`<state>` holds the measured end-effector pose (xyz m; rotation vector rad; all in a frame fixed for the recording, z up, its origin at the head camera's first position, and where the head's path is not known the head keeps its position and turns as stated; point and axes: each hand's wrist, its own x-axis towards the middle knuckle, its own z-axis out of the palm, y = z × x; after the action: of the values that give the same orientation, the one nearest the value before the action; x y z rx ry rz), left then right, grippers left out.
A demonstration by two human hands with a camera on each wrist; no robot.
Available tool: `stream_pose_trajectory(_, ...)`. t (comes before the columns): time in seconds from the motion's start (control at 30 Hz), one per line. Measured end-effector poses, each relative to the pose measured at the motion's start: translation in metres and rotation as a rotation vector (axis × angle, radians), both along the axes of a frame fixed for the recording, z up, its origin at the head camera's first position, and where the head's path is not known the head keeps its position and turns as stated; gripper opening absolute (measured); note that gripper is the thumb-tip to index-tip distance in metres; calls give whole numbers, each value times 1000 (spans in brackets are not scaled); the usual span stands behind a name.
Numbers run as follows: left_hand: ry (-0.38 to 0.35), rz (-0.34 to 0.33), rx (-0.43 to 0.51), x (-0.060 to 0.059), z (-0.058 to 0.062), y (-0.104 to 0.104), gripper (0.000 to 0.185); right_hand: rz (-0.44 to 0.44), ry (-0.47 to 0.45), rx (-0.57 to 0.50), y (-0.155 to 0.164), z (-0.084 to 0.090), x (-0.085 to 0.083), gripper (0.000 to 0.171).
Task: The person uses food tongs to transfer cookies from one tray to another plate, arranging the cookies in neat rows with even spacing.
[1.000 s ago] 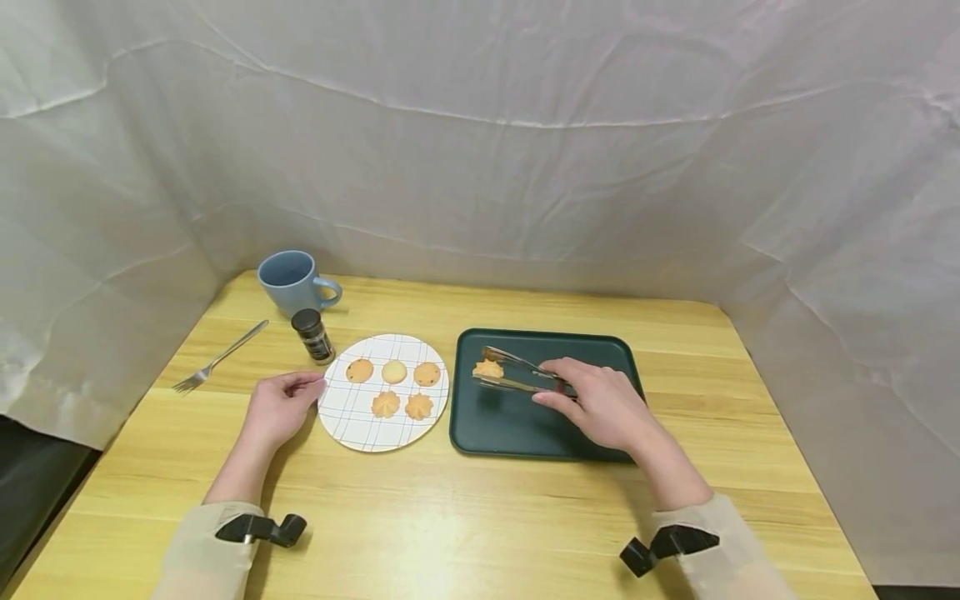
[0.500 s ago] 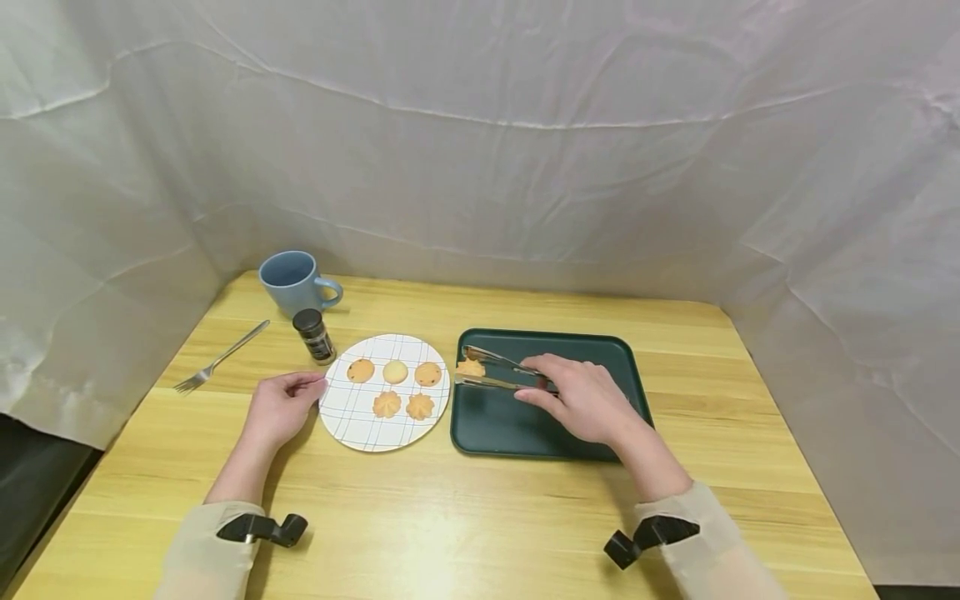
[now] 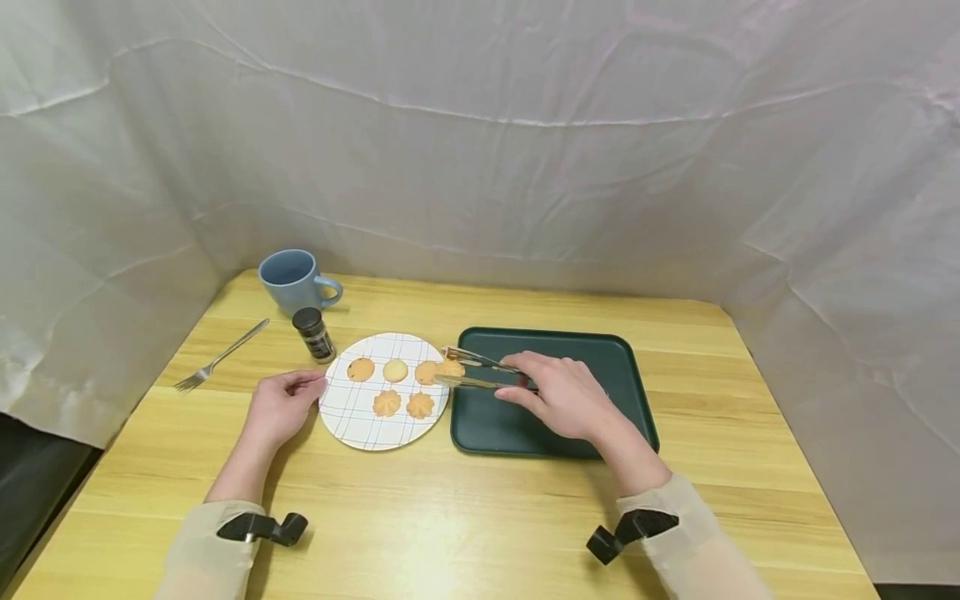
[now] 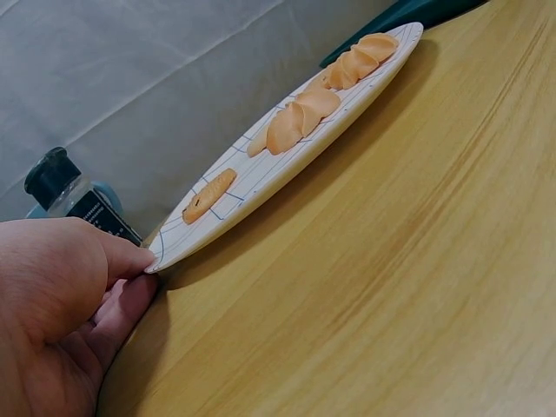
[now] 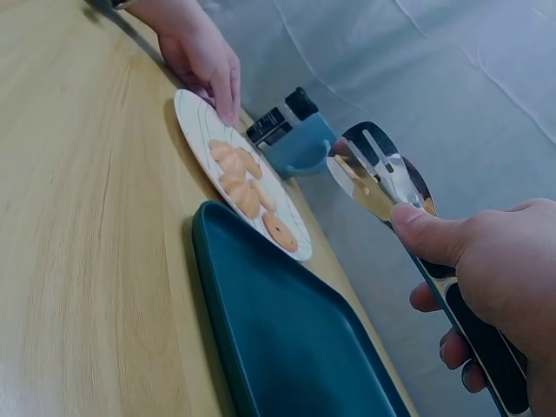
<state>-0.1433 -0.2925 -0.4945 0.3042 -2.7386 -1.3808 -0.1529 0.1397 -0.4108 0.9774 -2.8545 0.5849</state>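
Note:
At the white checked plate's (image 3: 347, 415) left rim, my left hand (image 3: 279, 407) pinches the edge, thumb (image 4: 130, 258) on top and fingers below. Several cookies lie on the plate, both round ones (image 3: 395, 371) and swirled ones (image 3: 387, 403). My right hand (image 3: 558, 396) grips metal tongs (image 3: 480, 359), which clasp another cookie (image 3: 453, 368) above the plate's right rim. In the right wrist view the tongs (image 5: 382, 161) hang raised over the tray and plate; the held cookie is mostly hidden behind their tip.
A dark green tray (image 3: 487, 429) lies right of the plate, under my right hand. Behind the left hand stand a black-capped shaker (image 3: 315, 336) and a blue mug (image 3: 292, 287). A fork (image 3: 221, 357) lies at the far left. Pale cloth (image 3: 480, 183) hangs behind the table.
My right hand has moved left with the tongs and their cookie, from above the tray to the plate's right rim. The left hand and plate have stayed in place.

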Motion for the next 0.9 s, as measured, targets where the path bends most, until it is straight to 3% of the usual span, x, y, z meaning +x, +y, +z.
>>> stream_pose_trajectory(0.9, -4, 3, -5, 0, 1, 0, 35, 95, -3, 18, -42, -2, -9, 51)
